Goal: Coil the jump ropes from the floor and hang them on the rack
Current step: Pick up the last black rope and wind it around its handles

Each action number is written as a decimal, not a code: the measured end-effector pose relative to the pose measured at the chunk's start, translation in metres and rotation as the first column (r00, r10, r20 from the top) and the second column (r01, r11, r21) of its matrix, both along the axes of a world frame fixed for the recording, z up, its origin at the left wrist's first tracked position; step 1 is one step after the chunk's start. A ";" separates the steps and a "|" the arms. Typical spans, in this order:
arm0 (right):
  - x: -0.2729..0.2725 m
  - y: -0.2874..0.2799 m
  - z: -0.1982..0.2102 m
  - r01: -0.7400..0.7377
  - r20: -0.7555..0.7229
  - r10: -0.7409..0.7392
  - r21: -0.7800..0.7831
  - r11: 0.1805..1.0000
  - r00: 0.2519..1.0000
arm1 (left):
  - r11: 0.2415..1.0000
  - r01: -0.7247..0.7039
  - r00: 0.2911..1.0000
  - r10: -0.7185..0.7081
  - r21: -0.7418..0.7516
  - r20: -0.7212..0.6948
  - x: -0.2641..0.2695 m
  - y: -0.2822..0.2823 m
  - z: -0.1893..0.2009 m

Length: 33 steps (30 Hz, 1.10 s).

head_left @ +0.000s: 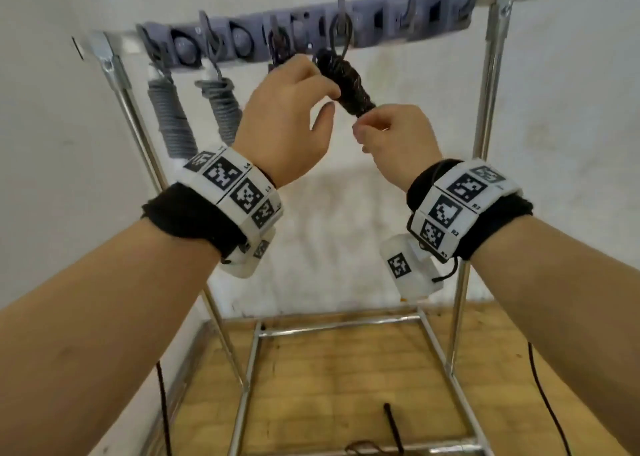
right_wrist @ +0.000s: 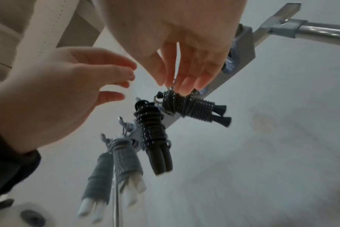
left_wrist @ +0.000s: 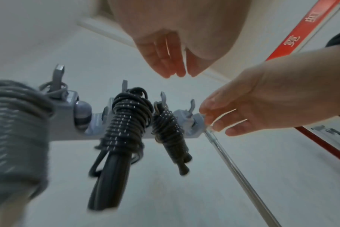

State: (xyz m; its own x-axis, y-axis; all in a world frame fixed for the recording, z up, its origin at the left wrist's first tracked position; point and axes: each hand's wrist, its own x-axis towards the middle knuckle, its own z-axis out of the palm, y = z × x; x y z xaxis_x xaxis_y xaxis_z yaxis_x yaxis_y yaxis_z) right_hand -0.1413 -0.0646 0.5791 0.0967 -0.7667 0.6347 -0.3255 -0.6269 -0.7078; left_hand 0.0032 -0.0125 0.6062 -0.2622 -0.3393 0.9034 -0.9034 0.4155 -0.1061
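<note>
A black jump rope coil (head_left: 346,81) (right_wrist: 188,109) hangs by its loop from a hook (head_left: 341,5) on the rack bar and tilts to the right. My right hand (head_left: 363,129) (right_wrist: 180,86) has straight fingertips at the coil without curling round it. In the left wrist view this coil (left_wrist: 169,130) hangs apart from the right hand (left_wrist: 219,122). My left hand (head_left: 332,98) (left_wrist: 177,73) is beside the coil with relaxed fingers and holds nothing. A second black coil (left_wrist: 126,122) (right_wrist: 153,138) hangs one hook to the left, hidden behind my left hand in the head view.
Two grey coiled ropes (head_left: 169,119) (head_left: 225,109) hang at the rack's left end. The metal rack (head_left: 498,74) stands against a white wall on a wooden floor. A black rope handle (head_left: 393,428) and black cords (head_left: 547,396) (head_left: 162,403) lie on the floor below.
</note>
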 end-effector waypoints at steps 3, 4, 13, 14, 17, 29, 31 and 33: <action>-0.007 0.014 -0.050 -0.088 -0.084 0.098 0.115 0.989 0.992 | 0.989 0.000 0.998 0.009 0.149 -0.060 0.015 0.024 -0.055; -0.009 0.019 -0.068 -0.115 -0.112 0.132 0.148 0.982 0.985 | 0.975 -0.022 0.997 0.037 0.222 -0.065 0.019 0.032 -0.075; -0.001 0.065 -0.231 -0.168 -0.391 0.298 0.332 0.928 0.871 | 0.668 -0.089 0.989 0.148 0.739 -0.015 0.044 0.081 -0.240; 0.002 0.068 -0.251 -0.162 -0.436 0.316 0.354 0.921 0.843 | 0.638 -0.080 0.989 0.150 0.766 -0.021 0.046 0.081 -0.260; 0.010 0.072 -0.307 -0.124 -0.565 0.360 0.412 0.903 0.742 | 0.541 -0.046 0.984 0.171 0.840 -0.056 0.048 0.081 -0.322; 0.027 0.002 -0.507 0.196 -0.712 0.487 0.644 0.739 0.505 | 0.129 -0.124 0.949 0.305 0.984 0.080 0.084 0.052 -0.534; 0.025 -0.007 -0.539 0.250 -0.753 0.452 0.610 0.752 0.477 | 0.019 -0.131 0.942 0.313 0.991 0.118 0.090 0.052 -0.566; 0.020 -0.014 -0.570 0.332 -0.787 0.400 0.578 0.746 0.470 | -0.100 -0.161 0.930 0.318 0.982 0.185 0.095 0.055 -0.599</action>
